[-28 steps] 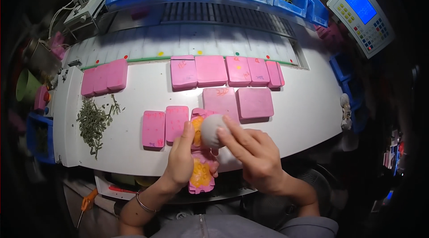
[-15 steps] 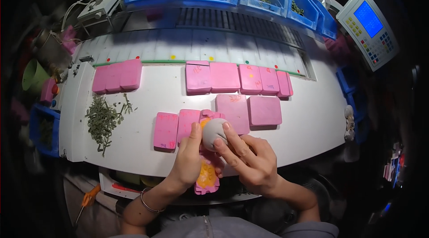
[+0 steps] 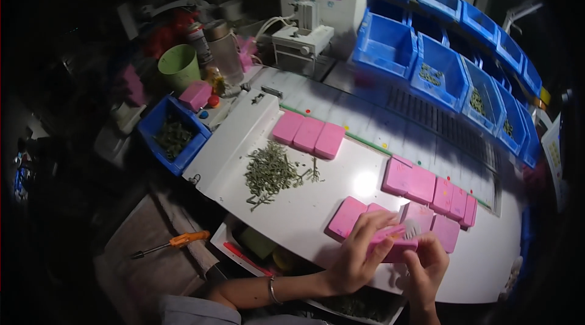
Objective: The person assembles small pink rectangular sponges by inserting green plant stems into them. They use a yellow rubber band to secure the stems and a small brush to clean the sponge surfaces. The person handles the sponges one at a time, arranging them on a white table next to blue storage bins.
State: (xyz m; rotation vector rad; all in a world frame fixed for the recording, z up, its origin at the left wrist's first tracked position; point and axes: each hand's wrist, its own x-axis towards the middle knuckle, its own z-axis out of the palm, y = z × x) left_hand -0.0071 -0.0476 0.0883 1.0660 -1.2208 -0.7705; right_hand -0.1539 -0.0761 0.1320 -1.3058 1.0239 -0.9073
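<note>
Bare hands close around a smooth, matte pink piece (image 3: 399, 253) above the near edge of a white worktable (image 3: 298, 218). The left hand (image 3: 359, 258) curls its fingers and thumb over one side; the right hand (image 3: 429, 267) grips the opposite end between a bent thumb and fingers. A sliver of orange shows between the fingers, while a pale form just behind is too blurred to name.

Flat, round-cornered pink blocks (image 3: 420, 182) line the table beyond, some with faint coloured markings, and three more blocks (image 3: 308, 134) stand side by side toward the left. Near them lies a loose, twiggy heap of dull green branching pieces (image 3: 268, 172).

The tabletop is glossy, catching a bright glare, and meets a pale ruled strip (image 3: 365, 117) edged in green. Blue plastic bins (image 3: 382, 67) rise in tiers behind, several holding green pieces. At left, a blue tub (image 3: 194, 151) sits near a light-green container (image 3: 180, 66); an orange-handled screwdriver (image 3: 189, 239) rests on cloth below. Darkness surrounds the station.
</note>
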